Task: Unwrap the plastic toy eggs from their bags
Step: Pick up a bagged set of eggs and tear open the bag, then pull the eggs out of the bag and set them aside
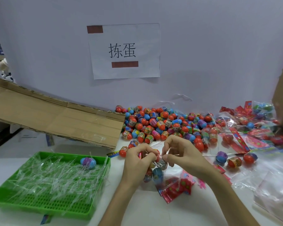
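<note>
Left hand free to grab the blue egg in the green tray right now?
Probably not yet. The left hand grips the bag of eggs, which the right hand pinches too. The way itself looks open: the blue egg lies on top of the plastic strips in the green tray, uncovered.

Crowding a white table: green slatted tray at front left, flattened cardboard behind it, heap of loose toy eggs at the back, bagged eggs and empty clear bags to the right.
</note>
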The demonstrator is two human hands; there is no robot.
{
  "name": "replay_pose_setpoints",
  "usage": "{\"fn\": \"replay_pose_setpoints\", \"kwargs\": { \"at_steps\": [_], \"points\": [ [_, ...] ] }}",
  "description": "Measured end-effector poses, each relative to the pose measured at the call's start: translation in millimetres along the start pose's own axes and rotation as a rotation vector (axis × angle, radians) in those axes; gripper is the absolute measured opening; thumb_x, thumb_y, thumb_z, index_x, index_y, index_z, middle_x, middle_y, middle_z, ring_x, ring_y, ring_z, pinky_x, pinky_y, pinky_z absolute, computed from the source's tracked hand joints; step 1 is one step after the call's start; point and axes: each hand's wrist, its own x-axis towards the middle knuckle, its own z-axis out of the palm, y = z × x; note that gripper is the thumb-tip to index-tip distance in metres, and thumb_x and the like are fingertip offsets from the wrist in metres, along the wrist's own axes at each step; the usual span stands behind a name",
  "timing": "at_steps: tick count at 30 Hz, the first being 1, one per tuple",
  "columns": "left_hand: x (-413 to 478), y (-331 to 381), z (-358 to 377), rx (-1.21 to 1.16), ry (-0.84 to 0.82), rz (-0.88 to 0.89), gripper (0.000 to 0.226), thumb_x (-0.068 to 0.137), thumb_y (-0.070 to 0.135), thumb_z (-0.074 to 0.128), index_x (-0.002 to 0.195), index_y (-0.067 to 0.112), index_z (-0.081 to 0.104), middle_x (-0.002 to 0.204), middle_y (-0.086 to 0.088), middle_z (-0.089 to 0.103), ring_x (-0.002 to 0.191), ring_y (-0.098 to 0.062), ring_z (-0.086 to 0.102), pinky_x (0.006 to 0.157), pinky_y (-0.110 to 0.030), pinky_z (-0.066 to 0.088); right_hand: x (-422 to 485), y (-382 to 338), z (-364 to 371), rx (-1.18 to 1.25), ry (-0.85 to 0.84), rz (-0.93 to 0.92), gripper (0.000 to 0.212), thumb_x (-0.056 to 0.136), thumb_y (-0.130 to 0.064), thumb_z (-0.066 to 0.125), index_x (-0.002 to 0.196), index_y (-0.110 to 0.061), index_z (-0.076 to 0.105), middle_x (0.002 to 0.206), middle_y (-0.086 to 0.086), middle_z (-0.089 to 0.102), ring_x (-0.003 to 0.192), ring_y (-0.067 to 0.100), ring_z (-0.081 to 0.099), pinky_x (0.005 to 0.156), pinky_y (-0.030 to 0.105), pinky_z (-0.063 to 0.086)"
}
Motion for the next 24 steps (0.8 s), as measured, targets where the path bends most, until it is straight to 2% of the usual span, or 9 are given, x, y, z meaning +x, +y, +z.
{"fn": "replay_pose_setpoints", "kwargs": {
  "at_steps": [4,7,10,13,16,18,20,22,24],
  "points": [
    [-2,0,0,0.090,0.006,0.040,0.031,0.082,-0.005,0.069,0.067,0.022,0.073,0.065,0.012,0.067,0.064,0.002,0.058,0.061,-0.014,0.046,2,2,8,-0.068,0.059,-0.019,0.030,0.085,0.007,0.065,0.086,-0.022,0.063,0.083,-0.002,0.064,0.065,0.013,0.059,0.062,0.026,0.054],
    [-1,-1,0,0.110,0.034,0.045,0.025,0.083,-0.003,0.071,0.075,0.020,0.075,0.070,0.012,0.069,0.069,0.001,0.061,0.063,-0.012,0.048,2,4,9,-0.134,0.043,-0.010,0.019,0.089,-0.016,0.070,0.095,-0.033,0.066,0.092,-0.007,0.065,0.072,0.012,0.066,0.065,0.029,0.057],
    [-1,-3,1,0.083,0.076,0.044,0.018,0.087,0.006,0.076,0.096,0.022,0.074,0.090,0.010,0.074,0.087,-0.004,0.070,0.075,-0.023,0.058,1,7,3,-0.212,0.023,0.040,0.024,0.086,-0.040,0.076,0.108,-0.043,0.065,0.109,-0.014,0.064,0.084,0.014,0.070,0.072,0.035,0.059],
    [0,-4,2,-0.040,0.090,0.004,0.034,0.087,0.021,0.082,0.117,0.025,0.066,0.109,0.005,0.075,0.101,-0.009,0.073,0.082,-0.030,0.062,1,6,0,-0.171,0.067,0.061,0.018,0.090,-0.036,0.076,0.104,-0.035,0.065,0.108,-0.014,0.068,0.082,0.014,0.070,0.070,0.034,0.059],
    [2,-5,0,-0.137,0.146,-0.046,0.035,0.091,0.046,0.072,0.119,0.027,0.065,0.113,0.009,0.074,0.103,-0.010,0.072,0.084,-0.033,0.060,1,3,-12,-0.003,0.052,0.135,0.018,0.092,-0.023,0.076,0.103,-0.016,0.063,0.093,0.000,0.073,0.077,0.023,0.068,0.064,0.030,0.056],
    [5,-6,-2,-0.210,0.197,-0.077,0.033,0.095,0.048,0.065,0.117,0.024,0.067,0.113,0.007,0.075,0.100,-0.016,0.074,0.082,-0.035,0.057,2,-1,-27,0.049,0.002,0.201,0.018,0.093,-0.019,0.074,0.107,-0.014,0.063,0.090,0.003,0.072,0.076,0.023,0.066,0.064,0.028,0.057],
    [6,-8,-4,-0.246,0.244,-0.105,0.022,0.102,0.039,0.058,0.111,0.022,0.070,0.109,0.004,0.076,0.092,-0.020,0.076,0.078,-0.035,0.054,5,-8,-45,0.134,-0.012,0.212,0.021,0.092,-0.014,0.074,0.110,-0.011,0.064,0.094,0.007,0.070,0.076,0.021,0.065,0.064,0.026,0.057],
    [7,-10,-4,-0.259,0.265,-0.131,0.021,0.105,0.032,0.054,0.103,0.023,0.073,0.104,0.004,0.077,0.089,-0.024,0.077,0.076,-0.037,0.053,11,-18,-69,0.387,0.185,0.106,0.029,0.088,-0.012,0.072,0.114,-0.006,0.062,0.100,0.013,0.066,0.081,0.022,0.067,0.068,0.029,0.059],
    [7,-10,-4,-0.255,0.254,-0.139,0.023,0.106,0.030,0.052,0.101,0.021,0.073,0.102,0.004,0.078,0.088,-0.025,0.077,0.075,-0.037,0.054,17,-31,-99,0.717,0.485,-0.081,0.044,0.088,-0.018,0.066,0.129,-0.007,0.054,0.116,0.014,0.065,0.100,0.024,0.070,0.086,0.037,0.061]
  ]
}}
